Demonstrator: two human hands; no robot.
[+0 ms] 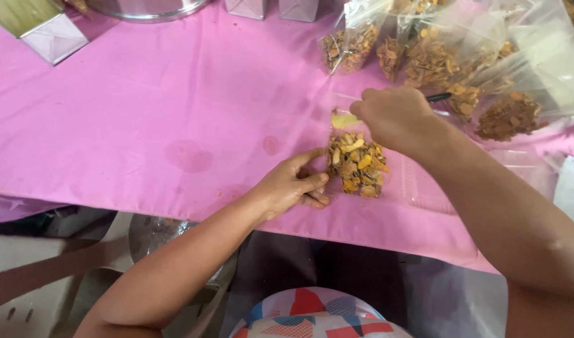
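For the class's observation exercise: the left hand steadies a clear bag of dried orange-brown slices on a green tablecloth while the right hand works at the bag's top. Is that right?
Not quite: the head view shows the tablecloth is pink, not green. The rest stands: the left hand steadies the clear bag of dried slices while the right hand works at its top.

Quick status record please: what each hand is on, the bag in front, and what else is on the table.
left hand: on the pink tablecloth, fingers at the near bag's left edge
right hand: closed around a dark-tipped tool over the bag's top
near bag: clear, lying flat, holds yellow-orange dried chips
filled bags: cluster of clear bags of similar chips, far right of the table
metal bowl: far edge, partly out of frame
boxes: pale, along the far edge
stains: two faint wet marks on the cloth, left of the near bag
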